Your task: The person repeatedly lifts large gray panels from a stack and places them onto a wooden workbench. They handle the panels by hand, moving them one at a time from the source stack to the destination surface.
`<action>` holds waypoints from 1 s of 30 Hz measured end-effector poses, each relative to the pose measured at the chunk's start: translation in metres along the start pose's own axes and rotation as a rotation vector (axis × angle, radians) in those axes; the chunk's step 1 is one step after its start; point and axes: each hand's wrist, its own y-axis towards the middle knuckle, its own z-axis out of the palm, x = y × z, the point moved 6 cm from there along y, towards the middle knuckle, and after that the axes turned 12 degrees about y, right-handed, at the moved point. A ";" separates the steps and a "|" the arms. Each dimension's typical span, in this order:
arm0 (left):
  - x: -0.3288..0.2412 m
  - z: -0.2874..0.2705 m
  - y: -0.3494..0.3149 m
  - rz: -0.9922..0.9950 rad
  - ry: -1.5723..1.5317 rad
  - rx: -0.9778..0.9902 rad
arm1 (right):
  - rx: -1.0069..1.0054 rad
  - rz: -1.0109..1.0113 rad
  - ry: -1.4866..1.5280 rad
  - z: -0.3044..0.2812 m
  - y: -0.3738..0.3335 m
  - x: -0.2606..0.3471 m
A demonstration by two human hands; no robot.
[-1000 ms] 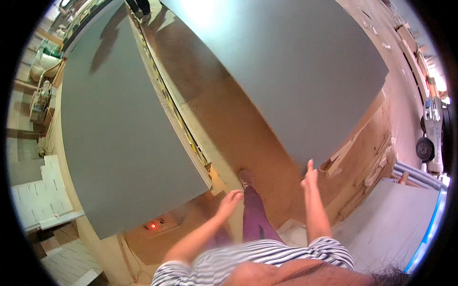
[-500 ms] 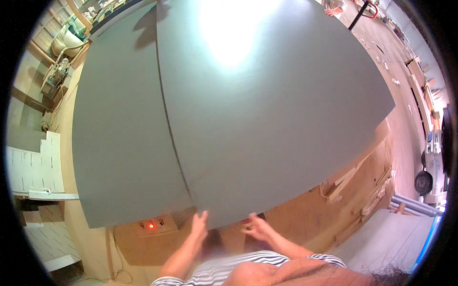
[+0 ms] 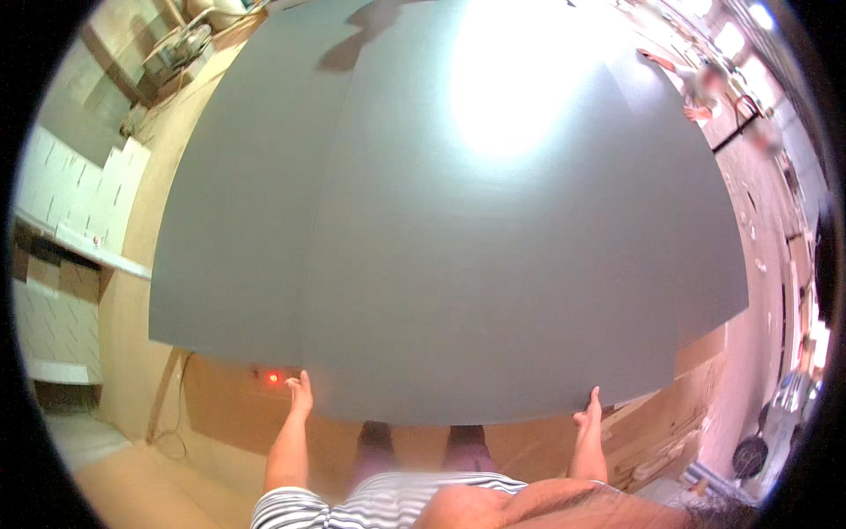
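Observation:
A large smooth grey sheet (image 3: 476,291) spans most of the view, with strong glare toward its far side. It lies over another grey sheet (image 3: 233,247), which shows along the left. My left hand (image 3: 300,394) holds the upper sheet's near edge at its left corner, thumb upward. Farther right along that same edge, my right hand (image 3: 589,413) grips it with the thumb on top and the fingers partly hidden below.
At the far right edge, a co-worker (image 3: 705,84) has both hands by the sheets. A red-lit switch box (image 3: 272,377) sits below the near left edge. Pale patterned boards (image 3: 75,189) stand at left. Wood strips (image 3: 674,441) lie at lower right.
My hands have spread apart along the near edge, and both now grip the upper sheet. That sheet has shifted left over the lower one. The co-worker has come further into view.

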 end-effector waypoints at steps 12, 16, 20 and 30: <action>0.049 -0.074 0.013 -0.144 0.206 -0.198 | 0.126 0.163 0.011 0.042 -0.070 -0.109; 0.023 -0.111 0.000 -0.347 0.489 -0.253 | 0.008 0.161 0.056 0.082 -0.126 -0.182; -0.020 -0.097 -0.007 -0.085 0.710 -0.255 | 0.072 0.397 -0.016 0.117 -0.167 -0.273; -0.107 -0.021 0.003 0.127 0.638 -0.191 | 0.166 1.096 -0.441 0.143 -0.234 -0.446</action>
